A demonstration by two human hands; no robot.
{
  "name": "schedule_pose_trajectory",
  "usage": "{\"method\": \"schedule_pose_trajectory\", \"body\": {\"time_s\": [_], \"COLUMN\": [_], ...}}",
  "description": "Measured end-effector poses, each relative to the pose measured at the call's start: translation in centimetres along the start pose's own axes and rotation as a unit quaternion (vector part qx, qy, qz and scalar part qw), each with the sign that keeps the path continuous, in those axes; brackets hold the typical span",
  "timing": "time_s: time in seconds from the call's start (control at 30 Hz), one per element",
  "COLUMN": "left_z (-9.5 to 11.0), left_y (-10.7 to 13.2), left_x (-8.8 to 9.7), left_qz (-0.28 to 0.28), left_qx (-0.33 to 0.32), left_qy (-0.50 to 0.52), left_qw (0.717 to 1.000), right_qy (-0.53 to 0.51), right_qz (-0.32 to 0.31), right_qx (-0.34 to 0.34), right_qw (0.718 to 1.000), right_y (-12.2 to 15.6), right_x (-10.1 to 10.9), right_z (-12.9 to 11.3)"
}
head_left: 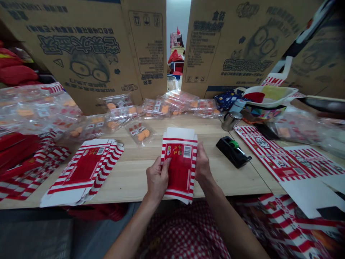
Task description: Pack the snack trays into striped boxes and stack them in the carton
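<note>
A flattened red-and-white striped carton [178,169] is held between both hands at the table's front edge, its white end flaps showing at top and bottom. My left hand [157,178] grips its left side, thumb lying over the printed face. At the right side, my right hand [202,163] closes on the edge, with its fingers mostly hidden behind the carton. To the left lies a stack of similar flat cartons [82,165]. Beyond the held carton rests a clear bag with orange pieces [140,133]. A black tape dispenser [232,151] with green tape stands right of my right hand.
Clear bags [159,107] line the table's back, before big cardboard boxes [145,46]. More bags [29,108] pile up at the left. A metal cup [231,121] and a white tray [285,91] stand back right. Striped printed sheets [291,162] cover the right side.
</note>
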State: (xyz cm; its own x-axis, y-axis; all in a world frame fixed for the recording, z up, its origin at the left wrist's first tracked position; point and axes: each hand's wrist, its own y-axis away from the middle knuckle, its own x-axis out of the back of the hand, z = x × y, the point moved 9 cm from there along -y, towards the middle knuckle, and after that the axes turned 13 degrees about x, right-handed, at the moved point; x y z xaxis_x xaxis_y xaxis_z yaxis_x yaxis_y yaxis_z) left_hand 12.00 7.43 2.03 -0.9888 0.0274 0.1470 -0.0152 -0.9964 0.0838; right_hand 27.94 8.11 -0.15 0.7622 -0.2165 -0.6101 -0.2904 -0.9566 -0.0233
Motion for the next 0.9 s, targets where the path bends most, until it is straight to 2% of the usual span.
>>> {"method": "schedule_pose_trajectory", "body": {"time_s": [0.1, 0.2, 0.37, 0.43, 0.57, 0.63, 0.7, 0.8, 0.9], "left_z": [-0.3, -0.2, -0.3, 0.0, 0.5, 0.5, 0.7, 1.1, -0.3], "left_y": [0.6, 1.2, 1.4, 1.4, 1.2, 1.1, 1.2, 1.9, 2.1], "left_x": [-0.8, -1.2, -0.2, 0.3, 0.3, 0.2, -0.1, -0.5, -0.5], "left_qz": [-0.039, -0.068, -0.02, 0.0, -0.017, -0.028, -0.029, -0.004, 0.027], "left_qx": [0.004, 0.004, 0.018, -0.002, -0.038, -0.039, -0.053, -0.107, -0.09], "left_qy": [-0.001, 0.017, 0.037, 0.022, -0.03, -0.045, -0.067, -0.138, -0.228], "left_qw": [0.999, 0.998, 0.999, 1.0, 0.999, 0.998, 0.996, 0.985, 0.969], "right_qy": [0.011, -0.003, 0.008, 0.007, 0.006, 0.061, 0.131, 0.192, 0.224], "right_qz": [0.02, 0.03, -0.002, 0.003, 0.046, 0.078, 0.115, 0.155, 0.168], "right_qx": [-0.017, 0.008, -0.012, 0.01, 0.041, 0.04, 0.071, 0.12, 0.143], "right_qw": [1.0, 1.0, 1.0, 1.0, 0.998, 0.994, 0.982, 0.962, 0.949], "right_y": [-0.5, -0.7, -0.7, -0.9, -1.0, -1.0, -1.3, -2.2, -3.1], "right_x": [0.7, 0.8, 0.7, 1.0, 2.3, 3.4, 4.8, 6.2, 6.5], "right_z": [0.1, -0.7, -0.2, -0.3, -0.4, -0.4, -0.9, -1.5, -1.4]}}
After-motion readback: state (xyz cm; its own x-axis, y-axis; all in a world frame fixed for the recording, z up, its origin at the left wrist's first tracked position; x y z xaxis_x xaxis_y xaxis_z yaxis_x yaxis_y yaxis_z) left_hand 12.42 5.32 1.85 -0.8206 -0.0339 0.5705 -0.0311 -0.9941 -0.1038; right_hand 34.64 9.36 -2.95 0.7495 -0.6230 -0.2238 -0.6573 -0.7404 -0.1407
